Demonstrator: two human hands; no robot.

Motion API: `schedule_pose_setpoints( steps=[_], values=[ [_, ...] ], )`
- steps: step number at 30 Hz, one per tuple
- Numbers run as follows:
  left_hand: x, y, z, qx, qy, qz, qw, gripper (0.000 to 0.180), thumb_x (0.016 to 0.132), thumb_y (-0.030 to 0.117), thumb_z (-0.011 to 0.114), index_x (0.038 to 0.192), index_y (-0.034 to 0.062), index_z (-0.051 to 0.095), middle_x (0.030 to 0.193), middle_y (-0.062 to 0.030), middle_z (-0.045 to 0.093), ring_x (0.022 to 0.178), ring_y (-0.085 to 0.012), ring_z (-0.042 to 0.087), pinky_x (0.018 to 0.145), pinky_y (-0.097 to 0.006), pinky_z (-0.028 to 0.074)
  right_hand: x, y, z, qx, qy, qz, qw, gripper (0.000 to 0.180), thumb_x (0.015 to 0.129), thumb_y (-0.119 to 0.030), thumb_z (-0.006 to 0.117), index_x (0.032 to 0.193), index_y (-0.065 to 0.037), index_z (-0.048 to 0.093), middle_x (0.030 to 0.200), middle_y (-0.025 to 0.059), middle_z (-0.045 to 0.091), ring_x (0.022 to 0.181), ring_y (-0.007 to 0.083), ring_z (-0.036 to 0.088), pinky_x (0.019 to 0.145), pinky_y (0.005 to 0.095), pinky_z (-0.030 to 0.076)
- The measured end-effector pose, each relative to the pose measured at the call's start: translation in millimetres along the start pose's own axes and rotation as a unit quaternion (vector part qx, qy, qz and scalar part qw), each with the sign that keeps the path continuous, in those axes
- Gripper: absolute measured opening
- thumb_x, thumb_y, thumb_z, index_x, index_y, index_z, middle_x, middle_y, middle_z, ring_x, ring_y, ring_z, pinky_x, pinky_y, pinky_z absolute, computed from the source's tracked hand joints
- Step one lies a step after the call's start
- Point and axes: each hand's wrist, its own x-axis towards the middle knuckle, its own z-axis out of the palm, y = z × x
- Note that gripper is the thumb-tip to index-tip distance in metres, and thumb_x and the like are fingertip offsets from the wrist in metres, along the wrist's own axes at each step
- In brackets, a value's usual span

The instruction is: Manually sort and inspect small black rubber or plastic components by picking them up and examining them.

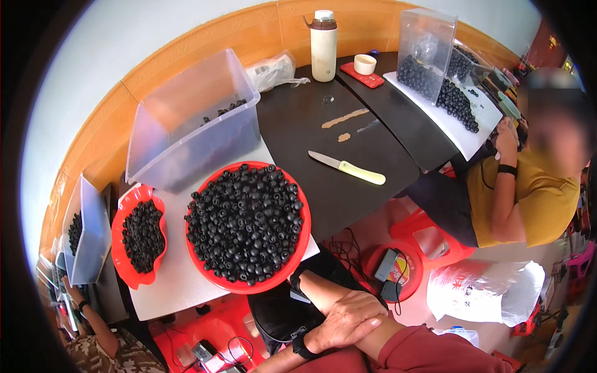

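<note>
Left hand [354,317] lay over right forearm [321,293]; grip couldn't be told. Right hand hidden near red bowl [306,231] of black pieces [245,217], state unclear. Knife [356,171] lay beyond.

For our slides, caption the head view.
Red bowl heaped with black pieces, bin behind, knife on the dark table, left hand in the foreground.

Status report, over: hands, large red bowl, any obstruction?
Left hand resting on a bare limb; right hand out of sight. Large red bowl heaped with black pieces. Nothing covering it; knife to its right on black tabletop.
</note>
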Motion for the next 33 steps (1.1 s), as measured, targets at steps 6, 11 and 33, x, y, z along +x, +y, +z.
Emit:
schedule_pose_setpoints(
  steps=[6,11,33],
  values=[
    [-0.2,-25.6,-2.1,0.123,-0.034,-0.074,0.989,0.025,0.094,0.027,0.054,0.085,0.0059,0.065,0.08,-0.0099,0.063,0.078,-0.0284,0.063,0.076,-0.041,0.047,-15.5,-8.5,34.1,0.019,-0.049,0.006,0.999,0.052,0.073,-0.02,0.078,0.122,-0.015,0.063,0.098,0.0061,0.068,0.08,0.0263,0.066,0.061,0.0416,0.053],
    [0.9,-34.5,1.4,0.072,-0.066,-0.11,0.989,0.033,0.095,0.033,0.053,0.089,0.0049,0.069,0.085,-0.0105,0.069,0.085,-0.0294,0.065,0.079,-0.039,0.046,-9.6,-50.0,87.7,0.003,-0.141,-0.013,0.99,0.052,0.072,-0.019,0.078,0.122,-0.015,0.063,0.097,0.0057,0.069,0.078,0.0258,0.066,0.06,0.0408,0.053],
    [21.1,7.0,32.7,0.007,0.067,0.069,0.995,0.021,0.09,0.023,0.063,0.084,0.0035,0.058,0.085,-0.0095,0.059,0.084,-0.0293,0.058,0.073,-0.039,0.047,-29.5,-136.5,149.1,0.215,-0.327,-0.1,0.915,0.046,0.076,0.002,0.075,0.118,-0.01,0.058,0.102,0.0017,0.06,0.089,0.0191,0.059,0.074,0.0373,0.054]
  ],
)
